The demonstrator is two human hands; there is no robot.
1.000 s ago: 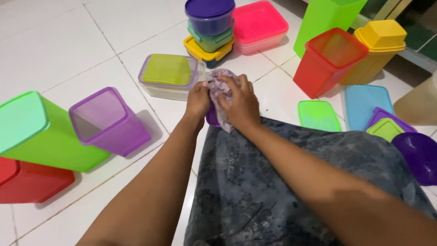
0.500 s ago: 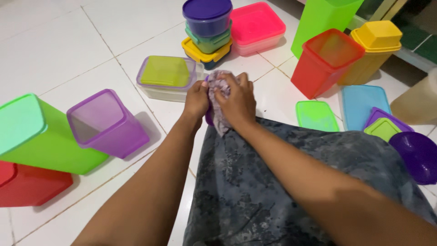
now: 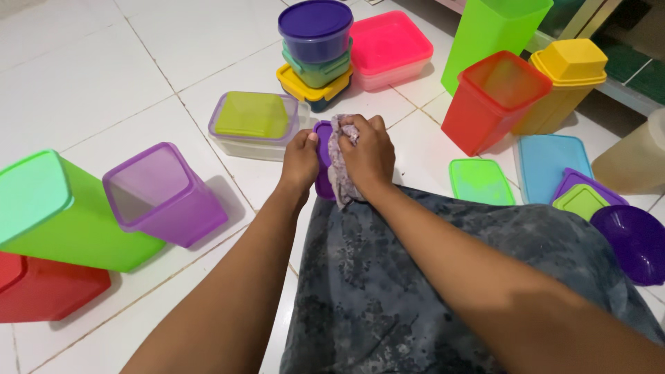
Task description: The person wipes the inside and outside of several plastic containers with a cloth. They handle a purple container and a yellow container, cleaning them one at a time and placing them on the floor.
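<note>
Hidden: the purple lid shows only as a strip between the hands, the rest behind fingers and cloth; the red box at the near left is cut by the frame edge; the beige tub at the right edge is partly out of view; I cannot make out its contents
Left hand: curled round the purple lid's left edge, thumb on top, holding it upright just above the lap
Right hand: closed on a bunched patterned cloth; the cloth is pressed against the lid's face
Lap: grey patterned fabric fills the lower middle, both forearms over it
Containers, far: a stack of three small tubs, purple tub on top, green under it, yellow lowest; a pink box just beside, lidded
Containers, near hands: a clear box with a lime lid lying on it
Containers, left: a purple bin on its side, open, nothing inside; a green bin beside it, touching
Containers, right: a red bin, lidded; a yellow jar behind it; a tall green bin
Loose lids: green lid, blue lid, flat on the floor; a purple bowl near the knee
</note>
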